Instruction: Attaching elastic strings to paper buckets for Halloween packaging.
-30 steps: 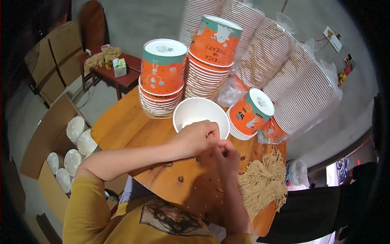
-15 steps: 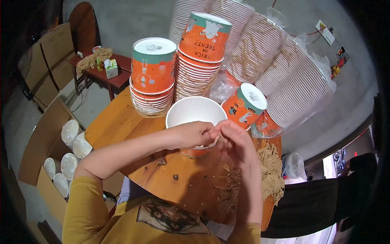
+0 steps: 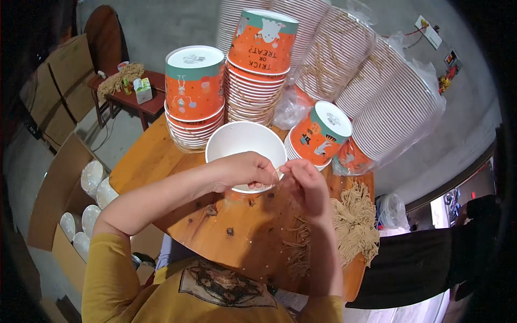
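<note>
A round paper bucket [image 3: 245, 141] with a white inside and an orange outer wall stands open side up before me on the wooden table. My left hand [image 3: 247, 171] crosses over its near rim, with thumb and fingers pinched together. Close to its right, my right hand [image 3: 307, 183] has its thumb and forefinger pinched, the other fingers curled. A short bit of thin tan cord [image 3: 278, 173] shows between the two hands' fingertips, held by both. The rest of the cord is hidden behind the fingers.
Upside-down orange bucket stacks [image 3: 195, 97] [image 3: 262, 48] and a leaning stack [image 3: 318, 134] stand behind the bucket. Tall bagged stacks [image 3: 377, 113] lean at the wall. Tan cord bundles [image 3: 355, 226] lie on the table's right. A carton [image 3: 64, 188] of white-looking buckets stands lower left.
Both hands have shifted slightly left, with their fingertips a little apart and the cord between them. The whole view has also shifted a little.
</note>
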Demonstrator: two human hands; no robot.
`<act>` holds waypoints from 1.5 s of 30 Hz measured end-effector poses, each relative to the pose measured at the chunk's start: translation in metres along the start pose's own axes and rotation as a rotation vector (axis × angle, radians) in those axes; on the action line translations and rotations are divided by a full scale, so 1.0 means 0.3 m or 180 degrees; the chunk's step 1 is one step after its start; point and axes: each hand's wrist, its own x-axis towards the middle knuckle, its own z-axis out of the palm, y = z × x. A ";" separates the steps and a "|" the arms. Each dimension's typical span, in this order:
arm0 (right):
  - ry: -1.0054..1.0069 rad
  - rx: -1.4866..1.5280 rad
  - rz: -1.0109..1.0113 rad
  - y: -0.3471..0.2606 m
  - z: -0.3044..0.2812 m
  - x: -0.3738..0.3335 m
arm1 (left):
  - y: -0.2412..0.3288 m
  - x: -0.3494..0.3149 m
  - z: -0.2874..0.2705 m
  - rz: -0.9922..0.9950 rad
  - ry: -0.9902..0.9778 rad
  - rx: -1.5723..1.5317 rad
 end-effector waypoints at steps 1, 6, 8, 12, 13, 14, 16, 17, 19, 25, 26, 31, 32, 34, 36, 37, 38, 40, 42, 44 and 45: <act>0.0014 0.0010 0.0002 0.028 -0.016 -0.012 | 0.005 0.006 0.004 -0.0014 0.0033 -0.0093; 0.0484 -0.2561 -0.1915 0.095 0.006 -0.075 | 0.003 0.022 0.011 -0.0075 0.0138 -0.0170; 0.0649 -0.2981 -0.1743 0.093 0.022 -0.091 | 0.005 0.026 0.012 -0.0095 0.0144 -0.0187; 0.0803 -0.2683 -0.2254 0.139 0.022 -0.084 | 0.018 0.036 0.021 -0.0174 0.0117 -0.0286; 0.0795 -0.2551 -0.2262 0.148 0.028 -0.087 | 0.021 0.038 0.024 -0.0273 0.0097 -0.0464; 0.0795 -0.2545 -0.2267 0.149 0.037 -0.092 | 0.025 0.039 0.025 -0.0274 0.0101 -0.0458; 0.0816 -0.2892 -0.2207 0.136 0.055 -0.106 | 0.038 0.041 0.022 -0.0574 -0.0161 -0.0998; 0.0812 -0.2889 -0.2216 0.130 0.059 -0.109 | 0.041 0.043 0.016 -0.0570 -0.0155 -0.0994; 0.0666 -0.2827 -0.2198 0.123 0.063 -0.114 | 0.042 0.045 0.006 -0.0709 -0.0300 -0.1143; 0.0245 -0.1496 -0.1880 0.160 -0.017 -0.079 | 0.049 0.038 0.000 -0.0757 -0.0263 -0.1232; 0.0242 -0.1493 -0.1882 0.155 -0.028 -0.082 | 0.043 0.040 -0.004 -0.0757 -0.0260 -0.1231; 0.0460 -0.2008 -0.1838 0.112 -0.035 -0.091 | 0.022 0.042 -0.003 -0.0570 -0.0206 -0.1208; 0.0465 -0.2005 -0.1837 0.105 -0.025 -0.094 | 0.022 0.042 -0.002 -0.0573 -0.0209 -0.1205; 0.0592 -0.2561 -0.2124 0.095 0.005 -0.103 | 0.018 0.045 0.001 -0.0444 -0.0250 -0.1159; 0.0637 -0.2574 -0.1926 0.092 0.013 -0.097 | 0.013 0.048 0.004 -0.0403 -0.0219 -0.1150; 0.0691 -0.2591 -0.1745 0.088 0.016 -0.097 | 0.016 0.048 0.006 -0.0349 -0.0194 -0.1127; 0.0696 -0.2591 -0.1749 0.100 0.011 -0.092 | 0.022 0.045 0.013 -0.0347 -0.0198 -0.1123; 0.0579 -0.1626 -0.1501 0.135 -0.004 -0.074 | 0.032 0.034 0.028 -0.0362 -0.0119 -0.1115; 0.0574 -0.1499 -0.1401 0.135 -0.003 -0.070 | 0.016 0.042 0.010 -0.0296 -0.0275 -0.1008; 0.0591 -0.1377 -0.1293 0.135 -0.005 -0.070 | 0.010 0.050 0.007 -0.0236 -0.0454 -0.0900; 0.0581 -0.1239 -0.1199 0.135 -0.004 -0.071 | 0.011 0.052 0.009 -0.0180 -0.0508 -0.0785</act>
